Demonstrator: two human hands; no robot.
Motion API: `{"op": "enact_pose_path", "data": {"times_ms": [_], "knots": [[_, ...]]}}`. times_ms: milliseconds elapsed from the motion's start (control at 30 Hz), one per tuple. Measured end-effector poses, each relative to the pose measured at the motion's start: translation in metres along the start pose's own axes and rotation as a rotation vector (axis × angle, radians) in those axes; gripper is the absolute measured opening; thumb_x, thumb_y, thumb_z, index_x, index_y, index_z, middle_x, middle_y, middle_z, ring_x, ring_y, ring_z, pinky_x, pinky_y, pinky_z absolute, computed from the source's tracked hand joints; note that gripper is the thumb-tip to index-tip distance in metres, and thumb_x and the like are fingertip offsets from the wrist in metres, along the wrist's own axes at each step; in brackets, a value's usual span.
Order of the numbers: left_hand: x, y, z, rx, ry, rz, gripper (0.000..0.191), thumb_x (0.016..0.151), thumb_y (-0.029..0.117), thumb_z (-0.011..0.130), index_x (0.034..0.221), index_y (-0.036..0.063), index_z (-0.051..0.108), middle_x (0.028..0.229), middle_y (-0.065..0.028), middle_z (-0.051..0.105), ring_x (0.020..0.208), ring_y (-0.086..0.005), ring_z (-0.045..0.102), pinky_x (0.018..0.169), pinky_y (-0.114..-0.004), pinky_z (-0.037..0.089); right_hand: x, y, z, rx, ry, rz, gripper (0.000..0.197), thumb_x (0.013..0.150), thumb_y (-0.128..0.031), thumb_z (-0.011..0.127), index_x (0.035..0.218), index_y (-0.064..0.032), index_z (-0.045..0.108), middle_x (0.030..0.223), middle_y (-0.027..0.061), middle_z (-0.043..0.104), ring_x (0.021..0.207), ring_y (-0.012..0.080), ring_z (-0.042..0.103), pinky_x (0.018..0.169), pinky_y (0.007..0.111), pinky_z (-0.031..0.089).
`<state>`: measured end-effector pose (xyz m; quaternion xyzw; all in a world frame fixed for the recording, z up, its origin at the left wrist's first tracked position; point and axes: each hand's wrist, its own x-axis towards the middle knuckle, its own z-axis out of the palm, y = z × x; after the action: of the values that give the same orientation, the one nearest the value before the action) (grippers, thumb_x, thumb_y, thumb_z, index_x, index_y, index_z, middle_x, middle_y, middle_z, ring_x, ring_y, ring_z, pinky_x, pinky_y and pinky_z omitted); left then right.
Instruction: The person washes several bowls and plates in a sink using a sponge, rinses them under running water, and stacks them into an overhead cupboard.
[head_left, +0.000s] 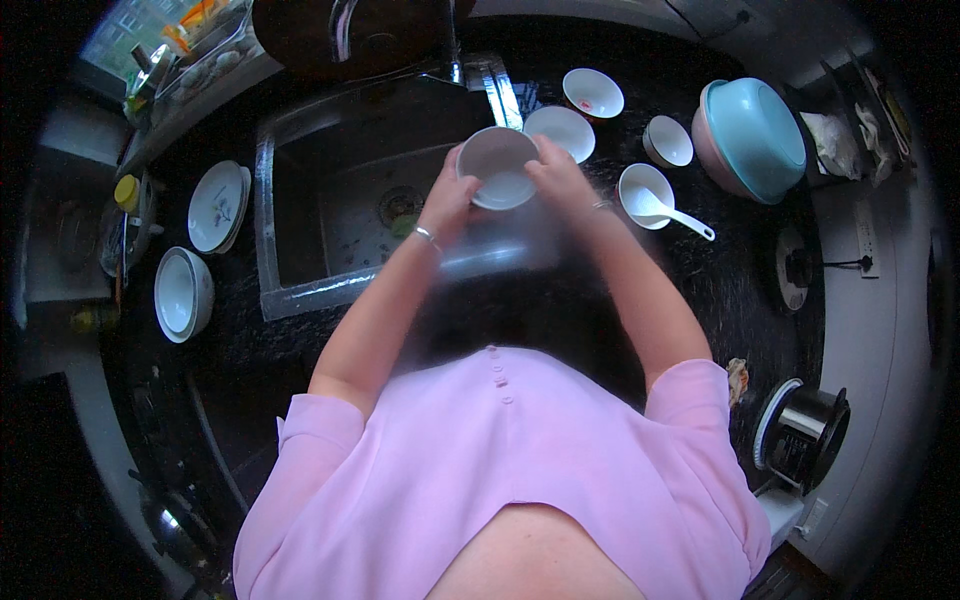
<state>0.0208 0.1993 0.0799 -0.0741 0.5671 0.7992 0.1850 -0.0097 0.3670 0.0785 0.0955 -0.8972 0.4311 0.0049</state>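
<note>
Both my hands hold a white bowl (498, 169) over the right edge of the sink (330, 202). My left hand (450, 196) grips its left rim, with the thumb over the edge. On the right side, my right hand (559, 176) pinches the rim. Just behind that hand a second white bowl (566, 131) stands on the dark counter, and another bowl (594, 91) with a red mark inside sits beyond it. To the right are a small bowl (670, 141) and a bowl (637, 180) with a white spoon (679, 216) in it.
Plates with a floral print (215, 206) and nested white bowls (177, 296) stand left of the sink. The faucet (342, 34) rises behind it. At the right are blue and pink basins (761, 135), a round lid (792, 268) and a black and silver cooker (806, 435).
</note>
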Motion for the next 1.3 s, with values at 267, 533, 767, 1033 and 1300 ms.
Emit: {"op": "enact_pose_path", "data": {"times_ms": [267,533,767,1033,1300], "knots": [[0.016,-0.033,-0.081,0.667,0.183,0.064,0.040,0.068,0.005,0.048,0.108,0.0056,0.049,0.093,-0.0103,0.054,0.090,-0.0253,0.057,0.068,-0.034,0.052,0.004,-0.020,0.050,-0.054,-0.113,-0.023,0.028,0.073,-0.009,0.044,0.099,-0.0005,0.050,0.087,0.0246,0.058,0.085,0.0391,0.054,0.075,0.045,0.042],[-0.014,0.009,-0.105,-0.015,0.245,-0.015,0.049,0.070,0.002,0.045,0.118,0.0015,0.034,0.106,-0.0155,0.047,0.093,-0.0276,0.055,0.071,-0.039,0.054,0.075,-0.016,0.097,0.282,-0.226,-0.072,0.036,0.078,-0.029,0.053,0.096,0.0020,0.057,0.090,0.0199,0.059,0.084,0.0343,0.057,0.073,0.037,0.044],[-0.004,0.003,-0.162,-0.148,0.445,-0.064,0.049,0.072,0.004,0.053,0.115,-0.0009,0.031,0.107,-0.0179,0.044,0.093,-0.0314,0.054,0.069,-0.042,0.054,0.153,-0.037,0.132,-0.252,0.273,-0.326,0.028,0.080,-0.022,0.050,0.100,-0.0027,0.057,0.105,0.0194,0.053,0.097,0.0353,0.049,0.082,0.040,0.040],[0.023,0.011,-0.180,-0.167,0.400,-0.137,0.054,0.080,0.011,0.054,0.122,-0.0006,0.023,0.121,-0.0223,0.036,0.101,-0.0319,0.051,0.068,-0.041,0.054,0.163,-0.038,0.136,-0.555,0.141,-0.231,0.020,0.079,-0.017,0.047,0.081,-0.0039,0.061,0.088,0.0175,0.059,0.084,0.0345,0.056,0.072,0.042,0.045],[0.074,0.007,-0.167,-0.117,0.411,-0.168,0.054,0.081,0.017,0.056,0.123,0.0010,0.025,0.120,-0.0207,0.040,0.101,-0.0324,0.051,0.067,-0.041,0.055,0.153,-0.037,0.134,-0.684,0.089,-0.337,0.015,0.072,-0.007,0.049,0.082,-0.0023,0.059,0.092,0.0156,0.055,0.091,0.0296,0.051,0.077,0.037,0.045]]}}
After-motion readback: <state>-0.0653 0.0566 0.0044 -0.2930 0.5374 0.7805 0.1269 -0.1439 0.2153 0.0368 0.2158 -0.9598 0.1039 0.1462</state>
